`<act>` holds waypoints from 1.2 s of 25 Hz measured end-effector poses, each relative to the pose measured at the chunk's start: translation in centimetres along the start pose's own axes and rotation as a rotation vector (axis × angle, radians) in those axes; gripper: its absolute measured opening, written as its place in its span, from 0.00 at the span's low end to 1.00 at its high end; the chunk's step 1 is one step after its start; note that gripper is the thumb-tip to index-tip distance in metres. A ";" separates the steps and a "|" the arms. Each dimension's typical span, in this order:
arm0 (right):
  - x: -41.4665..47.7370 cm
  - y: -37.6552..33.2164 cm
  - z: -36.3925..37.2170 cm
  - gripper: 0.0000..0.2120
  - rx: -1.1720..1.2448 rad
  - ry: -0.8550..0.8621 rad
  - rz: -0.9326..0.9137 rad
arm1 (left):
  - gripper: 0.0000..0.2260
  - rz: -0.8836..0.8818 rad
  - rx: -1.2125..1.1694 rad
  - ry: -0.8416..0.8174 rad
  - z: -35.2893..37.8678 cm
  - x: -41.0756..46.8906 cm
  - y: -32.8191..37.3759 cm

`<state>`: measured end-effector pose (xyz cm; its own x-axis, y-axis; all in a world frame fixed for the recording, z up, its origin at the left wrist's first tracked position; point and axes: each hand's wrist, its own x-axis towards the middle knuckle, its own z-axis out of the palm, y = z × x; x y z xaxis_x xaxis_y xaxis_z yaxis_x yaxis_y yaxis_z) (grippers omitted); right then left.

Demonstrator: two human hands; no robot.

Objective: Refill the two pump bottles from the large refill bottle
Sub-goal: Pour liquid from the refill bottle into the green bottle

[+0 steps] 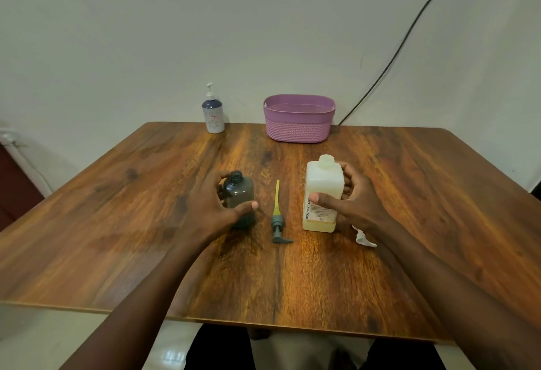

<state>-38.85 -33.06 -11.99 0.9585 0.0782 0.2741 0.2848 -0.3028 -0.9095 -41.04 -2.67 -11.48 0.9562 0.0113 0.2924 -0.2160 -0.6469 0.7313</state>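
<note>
Hands curled, left [215,203] around grey bottle [239,200], right [355,200] around refill bottle [323,194].

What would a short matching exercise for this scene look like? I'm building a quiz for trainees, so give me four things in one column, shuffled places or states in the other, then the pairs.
Things:
1. grey bottle
2. grey pump head
3. purple basket
4. large refill bottle

Places or states:
A. lying flat on the table between the two hands
B. standing at the far edge, right of the white-and-blue pump bottle
C. standing with neck open, at the left hand
D. upright with pale cap on, at the right hand

Pairs: 1-C, 2-A, 3-B, 4-D
</note>
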 end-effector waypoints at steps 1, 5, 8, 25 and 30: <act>0.0 0.1 0.1 0.36 -0.010 0.025 -0.015 | 0.38 -0.003 -0.033 0.031 0.1 -0.1 0.1; -0.5 -0.7 0.6 0.38 -0.079 0.112 -0.125 | 0.38 0.058 -0.114 0.118 0.2 -0.3 2.1; -0.9 -2.8 0.8 0.38 -0.263 0.206 -0.274 | 0.33 0.144 -0.077 0.124 0.5 -0.8 4.8; -0.5 -8.0 -2.6 0.36 -0.788 0.294 -0.685 | 0.39 0.282 -0.155 0.185 2.8 -1.4 7.9; -0.4 -8.4 -2.8 0.35 -0.837 0.276 -0.734 | 0.39 0.287 -0.161 0.168 2.9 -1.5 8.1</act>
<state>-41.68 -33.24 -3.55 0.4999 0.3168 0.8061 0.5778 -0.8153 -0.0379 -43.65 -10.11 -7.78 0.8093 -0.0199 0.5871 -0.5119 -0.5141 0.6882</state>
